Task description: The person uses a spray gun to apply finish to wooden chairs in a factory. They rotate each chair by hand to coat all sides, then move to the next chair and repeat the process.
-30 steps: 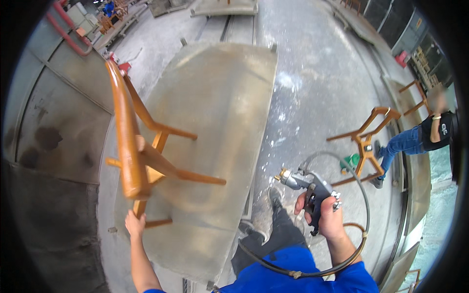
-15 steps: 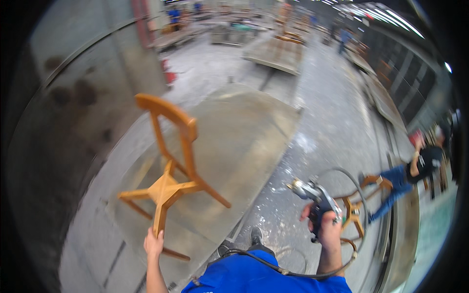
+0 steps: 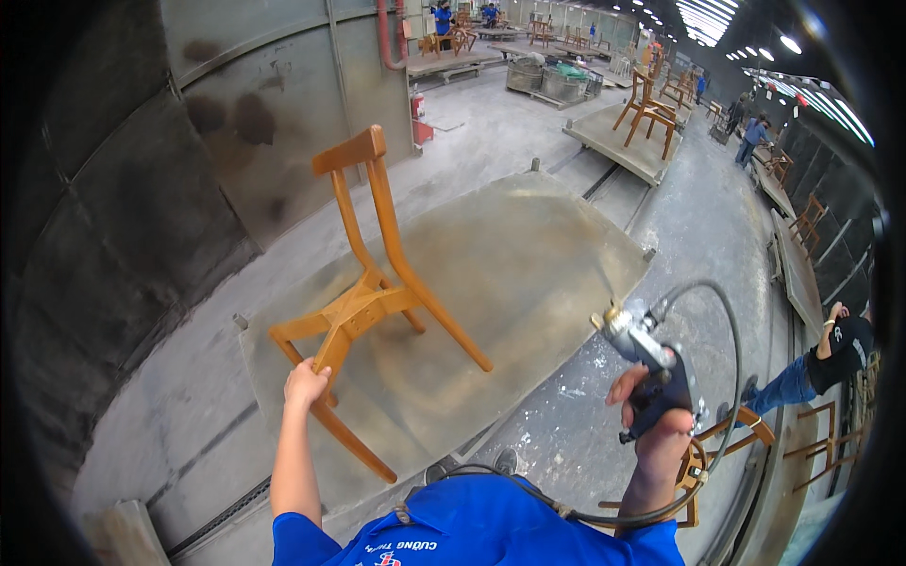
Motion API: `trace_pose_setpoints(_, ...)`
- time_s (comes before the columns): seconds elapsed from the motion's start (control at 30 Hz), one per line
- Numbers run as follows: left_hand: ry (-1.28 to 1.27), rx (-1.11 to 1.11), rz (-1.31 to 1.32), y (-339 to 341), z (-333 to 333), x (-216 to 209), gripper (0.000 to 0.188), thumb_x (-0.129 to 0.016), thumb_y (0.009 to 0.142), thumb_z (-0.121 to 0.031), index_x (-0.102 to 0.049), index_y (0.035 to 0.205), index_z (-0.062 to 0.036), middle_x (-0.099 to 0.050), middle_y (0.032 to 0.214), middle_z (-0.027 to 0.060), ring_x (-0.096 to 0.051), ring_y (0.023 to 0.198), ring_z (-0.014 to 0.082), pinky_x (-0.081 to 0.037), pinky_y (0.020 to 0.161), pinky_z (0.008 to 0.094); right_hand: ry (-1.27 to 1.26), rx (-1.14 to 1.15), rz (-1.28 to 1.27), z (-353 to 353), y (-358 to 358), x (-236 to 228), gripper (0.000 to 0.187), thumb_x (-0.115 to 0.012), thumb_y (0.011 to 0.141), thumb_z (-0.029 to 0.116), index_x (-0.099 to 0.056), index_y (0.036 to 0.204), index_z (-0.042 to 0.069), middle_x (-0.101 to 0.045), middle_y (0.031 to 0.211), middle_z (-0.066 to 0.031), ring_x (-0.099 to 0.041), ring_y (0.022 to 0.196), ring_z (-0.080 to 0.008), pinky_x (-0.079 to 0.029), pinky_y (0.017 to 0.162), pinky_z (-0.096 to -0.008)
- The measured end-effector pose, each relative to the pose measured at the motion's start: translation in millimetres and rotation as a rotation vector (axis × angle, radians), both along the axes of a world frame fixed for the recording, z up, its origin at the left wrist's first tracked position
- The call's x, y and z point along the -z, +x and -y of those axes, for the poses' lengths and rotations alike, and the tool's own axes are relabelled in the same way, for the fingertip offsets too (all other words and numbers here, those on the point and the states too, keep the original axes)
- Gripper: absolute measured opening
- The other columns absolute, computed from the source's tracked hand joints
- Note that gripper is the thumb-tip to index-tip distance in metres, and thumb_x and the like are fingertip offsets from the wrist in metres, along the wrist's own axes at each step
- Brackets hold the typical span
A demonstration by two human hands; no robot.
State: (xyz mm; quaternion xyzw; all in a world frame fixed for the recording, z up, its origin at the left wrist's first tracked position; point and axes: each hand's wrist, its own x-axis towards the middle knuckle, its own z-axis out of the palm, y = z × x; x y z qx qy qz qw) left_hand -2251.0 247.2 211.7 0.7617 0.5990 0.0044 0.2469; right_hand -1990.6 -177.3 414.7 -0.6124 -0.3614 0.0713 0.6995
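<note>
An orange-brown wooden chair frame (image 3: 385,250) without a seat panel stands on a grey platform (image 3: 528,245). My left hand (image 3: 307,384) is closed around the near front corner of its seat frame, just above a leg. On the right, my right hand (image 3: 656,415) grips a spray gun (image 3: 651,363) with a black handle, metal body and brass-coloured nozzle. The nozzle points up and left, apart from the chair. A grey hose (image 3: 737,377) loops from the gun down past my wrist and across my blue shirt.
More wooden chairs (image 3: 651,113) stand on platforms further back. Another person (image 3: 835,354) in a black top stands at the right, near a chair frame (image 3: 750,429). A stained metal wall (image 3: 236,123) runs along the left. Floor rails (image 3: 212,519) pass beside the platform.
The chair has turned, its backrest now angled differently, with my left hand still on its corner. The spray gun stays in my right hand. My view has swung, showing more of the hall.
</note>
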Motion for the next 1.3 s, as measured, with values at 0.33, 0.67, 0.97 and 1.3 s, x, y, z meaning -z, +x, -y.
trace_pose_setpoints(0.33, 0.107, -0.04, 0.114, -2.2, -25.0, 26.2, 0.052, -0.065, 0.093, -0.042, -0.065, 0.132, -0.0073, -0.069, 0.125, 0.0175, -0.063, 0.12, 0.0341, -0.049, 0.101, 0.0422, -0.286, -0.1, -0.107, -3.5, -6.3, 51.9, 0.081, -0.06, 0.091, 0.066, -0.056, 0.133, -0.003, -0.068, 0.083, -0.0073, -0.05, 0.057, -0.0042, -0.039, 0.05, -0.0197)
trace_pose_setpoints(0.67, 0.119, 0.031, 0.256, 0.3, -39.9, 41.0, 0.049, -0.063, 0.097, -0.033, -0.062, 0.134, -0.0009, -0.07, 0.122, 0.0221, -0.067, 0.116, 0.0307, -0.049, 0.1, 0.0372, -0.575, 0.11, -0.406, 35.6, -0.4, 128.2, 0.058, -0.055, 0.102, 0.052, -0.058, 0.13, 0.001, -0.066, 0.079, -0.0043, -0.053, 0.059, -0.0042, -0.04, 0.047, -0.0194)
trace_pose_setpoints(0.97, 0.075, 0.026, 0.187, 4.1, -43.3, 41.7, 0.048, -0.059, 0.101, -0.032, -0.06, 0.135, 0.0013, -0.07, 0.122, 0.0232, -0.066, 0.116, 0.0282, -0.048, 0.099, 0.0353, -0.652, 0.041, -0.525, 61.5, 115.0, 147.1, 0.057, -0.052, 0.101, 0.058, -0.06, 0.114, 0.003, -0.067, 0.081, -0.0053, -0.061, 0.067, -0.0081, -0.042, 0.047, -0.0202)
trace_pose_setpoints(1.3, 0.162, -0.171, -0.43, 37.1, -32.0, 46.7, 0.058, -0.038, 0.106, -0.048, -0.046, 0.151, -0.0125, -0.059, 0.139, 0.0223, -0.054, 0.13, 0.0398, -0.043, 0.108, 0.0451, -0.836, -0.209, -0.604, 56.7, 313.6, 186.8, 0.061, -0.046, 0.101, 0.062, -0.062, 0.109, 0.003, -0.067, 0.079, -0.0058, -0.063, 0.068, -0.0105, -0.042, 0.047, -0.0216)
